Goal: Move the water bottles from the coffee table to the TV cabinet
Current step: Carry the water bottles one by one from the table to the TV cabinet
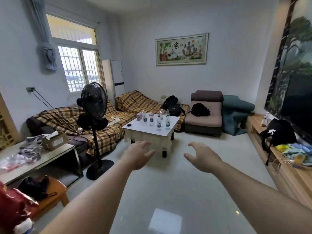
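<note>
My left hand and right hand reach out over the floor, fingers spread loose, holding nothing. Beyond them the water bottles stand upright in a cluster on the white desk, well apart from the TV cabinet along the right wall.

Framed wall embroidery: 家和萬事興; water bottles labels illegible

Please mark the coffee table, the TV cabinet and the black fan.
coffee table (152, 130): head view, bare white top, front part.
TV cabinet (290, 181): head view, bare wood, near end.
black fan (93, 98): head view, centre of round grille.
</note>
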A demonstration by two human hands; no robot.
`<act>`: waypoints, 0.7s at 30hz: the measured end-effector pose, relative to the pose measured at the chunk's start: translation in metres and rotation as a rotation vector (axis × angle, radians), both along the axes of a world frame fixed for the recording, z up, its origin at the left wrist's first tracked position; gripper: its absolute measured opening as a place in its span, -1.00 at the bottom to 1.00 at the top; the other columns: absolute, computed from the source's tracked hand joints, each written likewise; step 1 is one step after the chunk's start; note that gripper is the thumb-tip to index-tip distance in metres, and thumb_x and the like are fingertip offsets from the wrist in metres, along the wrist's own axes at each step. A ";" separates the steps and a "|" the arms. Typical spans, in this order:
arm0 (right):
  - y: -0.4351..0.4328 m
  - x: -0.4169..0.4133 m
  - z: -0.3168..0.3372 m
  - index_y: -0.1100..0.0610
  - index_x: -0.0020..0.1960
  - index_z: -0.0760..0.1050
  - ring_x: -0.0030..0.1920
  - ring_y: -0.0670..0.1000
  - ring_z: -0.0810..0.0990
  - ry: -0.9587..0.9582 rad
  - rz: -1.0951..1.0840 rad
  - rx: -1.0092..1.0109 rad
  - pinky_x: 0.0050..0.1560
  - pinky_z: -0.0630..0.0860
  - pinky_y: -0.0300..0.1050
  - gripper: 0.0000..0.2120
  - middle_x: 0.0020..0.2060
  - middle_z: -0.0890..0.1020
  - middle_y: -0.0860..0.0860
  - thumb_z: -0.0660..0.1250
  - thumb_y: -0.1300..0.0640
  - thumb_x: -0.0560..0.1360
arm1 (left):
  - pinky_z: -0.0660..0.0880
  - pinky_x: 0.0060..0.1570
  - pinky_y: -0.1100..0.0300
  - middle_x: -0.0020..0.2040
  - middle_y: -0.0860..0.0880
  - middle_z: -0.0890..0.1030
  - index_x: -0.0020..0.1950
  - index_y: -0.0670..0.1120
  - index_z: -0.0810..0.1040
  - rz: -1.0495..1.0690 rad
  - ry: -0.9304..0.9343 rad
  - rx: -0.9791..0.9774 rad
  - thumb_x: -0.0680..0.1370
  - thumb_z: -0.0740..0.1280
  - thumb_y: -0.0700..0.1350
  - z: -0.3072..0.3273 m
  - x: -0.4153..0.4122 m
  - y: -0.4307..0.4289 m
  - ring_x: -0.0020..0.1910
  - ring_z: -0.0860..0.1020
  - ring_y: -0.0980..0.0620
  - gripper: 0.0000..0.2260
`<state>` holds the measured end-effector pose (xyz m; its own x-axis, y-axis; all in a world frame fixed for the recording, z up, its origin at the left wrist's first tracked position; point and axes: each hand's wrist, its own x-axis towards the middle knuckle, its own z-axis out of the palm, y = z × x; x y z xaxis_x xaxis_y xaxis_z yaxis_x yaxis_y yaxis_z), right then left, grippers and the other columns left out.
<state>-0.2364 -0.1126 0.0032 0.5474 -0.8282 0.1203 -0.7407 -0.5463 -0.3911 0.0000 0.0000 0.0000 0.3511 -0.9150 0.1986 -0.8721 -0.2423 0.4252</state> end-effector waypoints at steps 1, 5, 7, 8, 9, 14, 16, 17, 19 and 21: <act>-0.015 0.012 -0.003 -0.03 0.45 0.26 0.38 0.08 0.35 0.005 0.003 0.007 0.30 0.39 0.06 -0.46 0.42 0.36 0.00 0.20 -0.20 0.54 | 0.35 0.30 -0.02 0.41 -0.01 0.39 0.39 0.12 0.36 0.007 0.018 0.008 0.52 0.20 0.25 -0.003 0.011 -0.014 0.37 0.34 -0.03 -0.53; -0.094 0.071 -0.013 -0.03 0.45 0.26 0.39 0.07 0.34 0.025 -0.022 0.028 0.29 0.39 0.03 -0.47 0.43 0.35 -0.01 0.20 -0.20 0.54 | 0.39 0.27 -0.02 0.37 -0.01 0.42 0.38 0.09 0.38 0.049 0.081 0.013 0.53 0.20 0.22 -0.023 0.069 -0.091 0.33 0.38 -0.03 -0.55; -0.132 0.103 -0.014 -0.02 0.46 0.25 0.40 0.08 0.33 0.031 -0.031 0.038 0.31 0.38 0.03 -0.46 0.43 0.35 0.00 0.20 -0.19 0.55 | 0.40 0.26 -0.03 0.35 -0.02 0.44 0.37 0.08 0.39 0.049 0.123 0.026 0.54 0.21 0.20 -0.035 0.096 -0.128 0.30 0.40 -0.03 -0.56; -0.147 0.118 -0.013 -0.02 0.45 0.26 0.40 0.08 0.34 0.030 -0.032 0.036 0.31 0.38 0.04 -0.47 0.43 0.35 0.00 0.20 -0.19 0.55 | 0.40 0.26 -0.04 0.34 -0.02 0.44 0.37 0.07 0.39 0.048 0.122 0.037 0.54 0.21 0.20 -0.038 0.109 -0.145 0.30 0.40 -0.03 -0.56; -0.165 0.132 -0.013 -0.02 0.42 0.29 0.38 0.09 0.35 0.025 -0.030 0.035 0.30 0.39 0.04 -0.50 0.41 0.37 0.00 0.20 -0.18 0.55 | 0.40 0.26 -0.04 0.34 -0.02 0.44 0.37 0.07 0.40 0.052 0.124 0.044 0.54 0.21 0.20 -0.042 0.122 -0.163 0.30 0.40 -0.03 -0.56; -0.246 0.183 -0.009 0.02 0.29 0.38 0.31 0.10 0.40 0.039 0.004 0.042 0.22 0.42 0.04 -0.61 0.31 0.43 0.02 0.21 -0.14 0.54 | 0.40 0.25 0.02 0.35 -0.04 0.43 0.36 0.05 0.40 0.063 0.156 0.040 0.53 0.22 0.19 -0.040 0.167 -0.255 0.29 0.40 -0.05 -0.56; -0.286 0.197 -0.012 0.00 0.30 0.37 0.31 0.09 0.40 0.026 -0.007 0.046 0.23 0.43 0.03 -0.60 0.31 0.43 0.02 0.21 -0.15 0.54 | 0.39 0.25 0.05 0.36 -0.03 0.42 0.36 0.06 0.41 0.052 0.163 0.027 0.53 0.22 0.19 -0.037 0.180 -0.297 0.31 0.38 -0.05 -0.56; -0.308 0.204 -0.015 -0.01 0.32 0.36 0.31 0.08 0.40 0.019 -0.004 0.054 0.23 0.43 0.02 -0.59 0.32 0.44 0.02 0.22 -0.16 0.54 | 0.39 0.25 0.06 0.37 -0.02 0.41 0.36 0.07 0.41 0.049 0.165 0.020 0.53 0.22 0.20 -0.037 0.185 -0.318 0.32 0.38 -0.04 -0.56; -0.353 0.217 -0.020 -0.02 0.37 0.34 0.31 0.07 0.40 -0.001 0.006 0.085 0.23 0.44 0.00 -0.55 0.32 0.44 0.02 0.23 -0.16 0.53 | 0.37 0.27 0.04 0.37 -0.01 0.42 0.35 0.08 0.41 0.054 0.158 0.017 0.52 0.22 0.20 -0.037 0.195 -0.361 0.33 0.37 -0.04 -0.57; -0.401 0.230 -0.026 0.00 0.39 0.33 0.28 0.07 0.43 -0.041 0.011 0.103 0.18 0.45 -0.02 -0.52 0.31 0.46 0.03 0.24 -0.15 0.53 | 0.36 0.28 0.06 0.35 -0.01 0.44 0.34 0.07 0.43 0.084 0.169 0.001 0.52 0.23 0.19 -0.040 0.201 -0.404 0.31 0.39 -0.02 -0.57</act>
